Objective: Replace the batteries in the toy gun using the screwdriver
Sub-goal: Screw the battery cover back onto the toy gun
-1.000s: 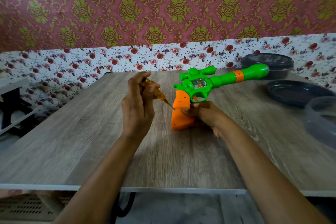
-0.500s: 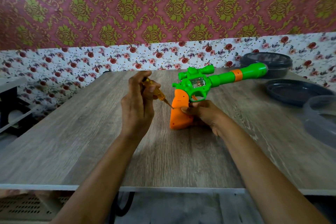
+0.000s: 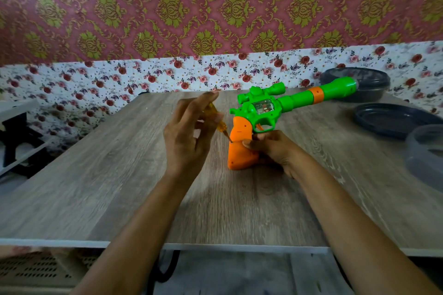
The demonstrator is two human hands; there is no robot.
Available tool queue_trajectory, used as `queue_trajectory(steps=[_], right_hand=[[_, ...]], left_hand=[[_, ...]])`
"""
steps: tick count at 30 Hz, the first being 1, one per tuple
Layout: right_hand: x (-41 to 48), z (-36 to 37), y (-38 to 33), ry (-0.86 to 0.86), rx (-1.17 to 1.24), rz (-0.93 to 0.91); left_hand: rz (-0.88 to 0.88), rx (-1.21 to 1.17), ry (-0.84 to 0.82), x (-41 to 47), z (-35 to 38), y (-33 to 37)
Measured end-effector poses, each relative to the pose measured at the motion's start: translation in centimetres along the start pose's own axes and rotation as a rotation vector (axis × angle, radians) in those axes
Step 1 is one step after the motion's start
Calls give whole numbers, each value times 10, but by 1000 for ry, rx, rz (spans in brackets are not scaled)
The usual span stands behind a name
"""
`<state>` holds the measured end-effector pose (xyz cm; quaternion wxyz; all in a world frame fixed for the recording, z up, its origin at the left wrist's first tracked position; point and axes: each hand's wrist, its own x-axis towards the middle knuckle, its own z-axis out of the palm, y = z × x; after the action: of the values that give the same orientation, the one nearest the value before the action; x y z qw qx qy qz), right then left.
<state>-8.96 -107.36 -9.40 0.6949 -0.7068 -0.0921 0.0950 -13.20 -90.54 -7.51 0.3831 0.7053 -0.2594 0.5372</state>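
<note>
A green toy gun (image 3: 263, 110) with an orange grip stands on its grip on the wooden table (image 3: 119, 187), barrel pointing up and to the right. My right hand (image 3: 271, 148) grips the orange handle from the right side. My left hand (image 3: 189, 136) pinches a small amber screwdriver (image 3: 217, 120) between thumb and fingers, the other fingers stretched out. The screwdriver's tip touches the left side of the orange grip. Part of the screwdriver handle is hidden behind my fingers.
A dark lidded bowl (image 3: 369, 84) stands at the back right, behind the barrel's end. A dark plate (image 3: 393, 120) and a clear plastic container (image 3: 426, 151) lie at the right edge. A black and white shelf (image 3: 16, 136) stands left of the table.
My left hand's fingers have uncurled and stretched out along the screwdriver while its tip stays at the orange grip. The gun and my right hand have hardly moved.
</note>
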Motion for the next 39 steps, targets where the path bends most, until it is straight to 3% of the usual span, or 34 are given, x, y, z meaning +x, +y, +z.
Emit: queue_trajectory(steps=[8,13,17,22,39], right_hand=[[0,0,0,-13,-32,-14],[0,0,0,-4,-49,-12],[-1,-2,1,-27,-36,-16],[0,-1,0,-25,-21,-15],[2,-2,2,-32,-16,-28]], left_hand=[[-77,3,20,0,2,3],[-27,60,-37,-1,2,3],[60,71,42,-1,4,2],[-27,53,71,-2,4,2],[13,150,61,-1,4,3]])
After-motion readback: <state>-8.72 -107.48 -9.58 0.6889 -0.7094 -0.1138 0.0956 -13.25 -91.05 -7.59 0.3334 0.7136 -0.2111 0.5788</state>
